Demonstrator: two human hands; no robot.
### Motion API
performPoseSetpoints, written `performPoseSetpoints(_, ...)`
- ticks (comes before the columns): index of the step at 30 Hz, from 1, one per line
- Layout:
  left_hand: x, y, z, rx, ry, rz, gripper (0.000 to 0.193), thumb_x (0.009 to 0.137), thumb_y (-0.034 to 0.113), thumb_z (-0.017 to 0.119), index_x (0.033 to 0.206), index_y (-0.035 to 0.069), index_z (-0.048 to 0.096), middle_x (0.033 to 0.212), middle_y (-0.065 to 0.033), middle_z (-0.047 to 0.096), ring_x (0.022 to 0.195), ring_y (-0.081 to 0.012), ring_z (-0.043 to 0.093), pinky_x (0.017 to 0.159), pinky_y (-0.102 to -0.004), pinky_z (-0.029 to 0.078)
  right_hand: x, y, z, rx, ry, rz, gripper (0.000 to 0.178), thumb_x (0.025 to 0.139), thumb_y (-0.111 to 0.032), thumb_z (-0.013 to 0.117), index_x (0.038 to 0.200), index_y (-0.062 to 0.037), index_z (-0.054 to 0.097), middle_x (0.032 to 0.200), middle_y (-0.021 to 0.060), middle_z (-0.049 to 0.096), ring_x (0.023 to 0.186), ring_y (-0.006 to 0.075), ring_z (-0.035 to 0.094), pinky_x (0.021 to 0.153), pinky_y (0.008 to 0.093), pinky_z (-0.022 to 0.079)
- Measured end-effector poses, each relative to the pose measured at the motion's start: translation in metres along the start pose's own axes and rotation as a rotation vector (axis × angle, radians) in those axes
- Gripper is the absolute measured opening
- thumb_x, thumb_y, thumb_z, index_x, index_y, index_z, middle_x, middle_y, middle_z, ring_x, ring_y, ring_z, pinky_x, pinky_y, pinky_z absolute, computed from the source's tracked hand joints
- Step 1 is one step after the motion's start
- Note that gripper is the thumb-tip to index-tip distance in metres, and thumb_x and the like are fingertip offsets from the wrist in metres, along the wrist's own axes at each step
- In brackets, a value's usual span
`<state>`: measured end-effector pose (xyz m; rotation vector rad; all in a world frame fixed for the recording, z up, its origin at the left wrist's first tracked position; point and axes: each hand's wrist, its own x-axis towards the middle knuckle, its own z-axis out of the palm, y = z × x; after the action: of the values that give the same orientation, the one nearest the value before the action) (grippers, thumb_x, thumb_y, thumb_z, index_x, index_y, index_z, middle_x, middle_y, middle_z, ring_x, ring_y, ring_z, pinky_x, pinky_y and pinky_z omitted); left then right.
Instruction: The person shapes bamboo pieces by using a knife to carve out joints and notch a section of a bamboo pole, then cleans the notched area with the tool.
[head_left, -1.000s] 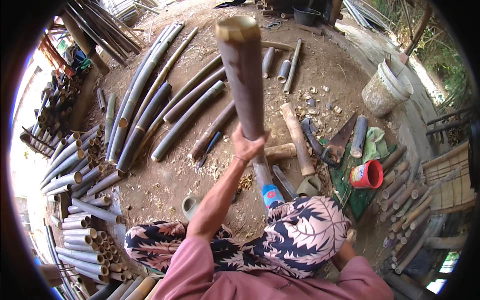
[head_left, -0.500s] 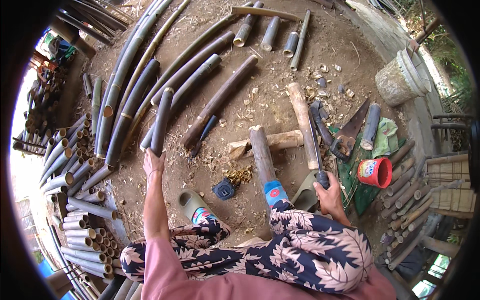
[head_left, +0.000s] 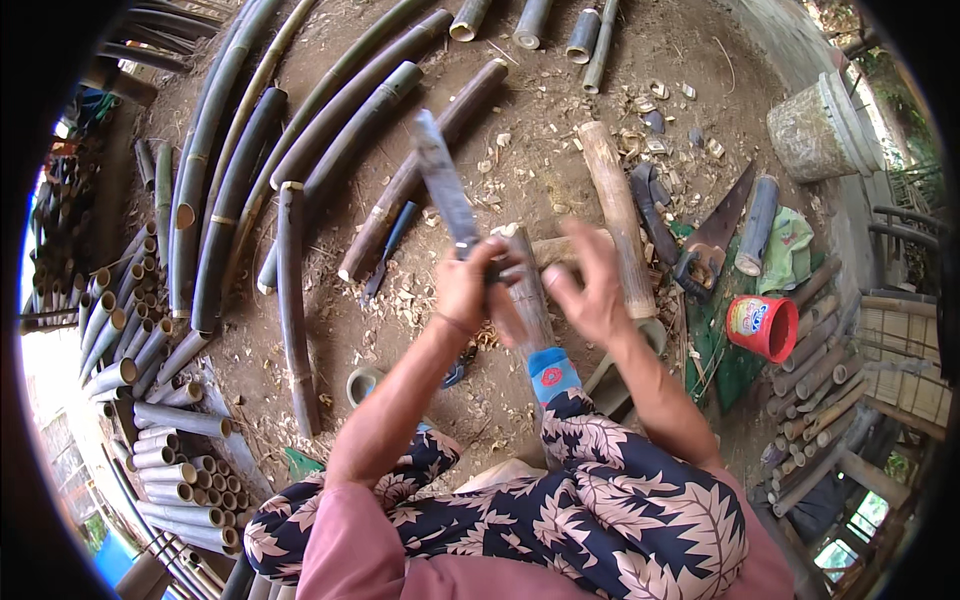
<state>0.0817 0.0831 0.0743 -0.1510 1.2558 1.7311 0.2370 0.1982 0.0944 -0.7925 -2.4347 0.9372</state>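
Note:
My left hand (head_left: 472, 292) is closed round the dark handle of a machete; its broad blade (head_left: 442, 178) points up and away to the left. My right hand (head_left: 592, 285), blurred by motion, is just right of it with fingers apart and nothing in them. Between and below the hands, a bamboo piece (head_left: 530, 310) runs down to my blue-socked foot. A pale scraped wooden post (head_left: 612, 210) lies beyond my right hand. To the left of my left forearm, a dark bamboo pole (head_left: 293, 310) lies on the ground.
Long bamboo poles (head_left: 340, 165) lie at the far left, with a stack of cut bamboo (head_left: 175, 480) nearer. At the right are a handsaw (head_left: 720, 220), a red tub (head_left: 762, 328), a green cloth (head_left: 785, 245) and a dirty white bucket (head_left: 815, 130). A blue-handled tool (head_left: 398, 235) lies among shavings.
The machete has passed from my right hand to my left. My left hand has let go of the dark bamboo pole, which now lies on the ground, and both hands have come together at the middle.

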Motion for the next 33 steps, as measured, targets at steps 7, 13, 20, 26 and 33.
performPoseSetpoints(7,0.027,0.062,-0.123,1.098,-0.089,0.23,0.039,0.08,0.037,0.081,0.097,0.005,0.069,0.076,-0.0024,0.068,0.068,-0.0115,0.062,0.062,-0.0291,0.049,-0.029,0.173,-0.003,-0.408,-0.117,0.722,0.089,0.075,-0.019,0.074,0.149,-0.0055,0.025,0.14,0.0292,0.039,0.127,0.0457,0.043,0.105,0.0511,0.041)
performPoseSetpoints(13,0.023,0.096,-0.12,1.859,-0.049,0.06,0.074,0.082,0.08,0.049,0.106,0.015,0.075,0.079,-0.0179,0.07,0.085,-0.0348,0.069,0.08,-0.045,0.052,-0.006,0.133,-0.054,0.322,-0.11,0.614,0.076,0.079,-0.023,0.067,0.143,0.0029,0.035,0.118,0.0183,0.059,0.096,0.0299,0.064,0.091,0.0401,0.051)
performPoseSetpoints(20,0.055,0.078,-0.105,2.064,-0.255,0.15,0.075,0.085,0.078,0.046,0.071,0.008,0.068,0.068,-0.0182,0.066,0.073,-0.0364,0.067,0.067,-0.0485,0.051,-0.02,0.071,-0.138,0.917,-0.022,0.575,0.077,0.08,-0.041,0.073,0.134,0.002,0.04,0.11,0.0158,0.06,0.09,0.0274,0.068,0.078,0.0389,0.058)
performPoseSetpoints(26,0.05,0.077,-0.113,2.108,-0.236,0.12,0.076,0.085,0.079,0.046,0.069,0.007,0.067,0.066,-0.0176,0.065,0.071,-0.0363,0.067,0.065,-0.0481,0.051,0.022,0.009,-0.149,0.804,-0.138,0.451,0.079,0.072,-0.038,0.07,0.131,0.007,0.044,0.111,0.0165,0.059,0.094,0.0263,0.067,0.08,0.0368,0.057)
performPoseSetpoints(33,0.044,0.078,-0.114,2.116,-0.23,0.134,0.074,0.086,0.077,0.046,0.072,0.008,0.067,0.064,-0.0181,0.063,0.07,-0.0368,0.066,0.065,-0.0484,0.05,0.026,0.008,-0.141,0.758,-0.249,0.438,0.067,0.069,-0.025,0.071,0.124,0.0071,0.05,0.105,0.0156,0.064,0.094,0.0258,0.067,0.083,0.038,0.055)
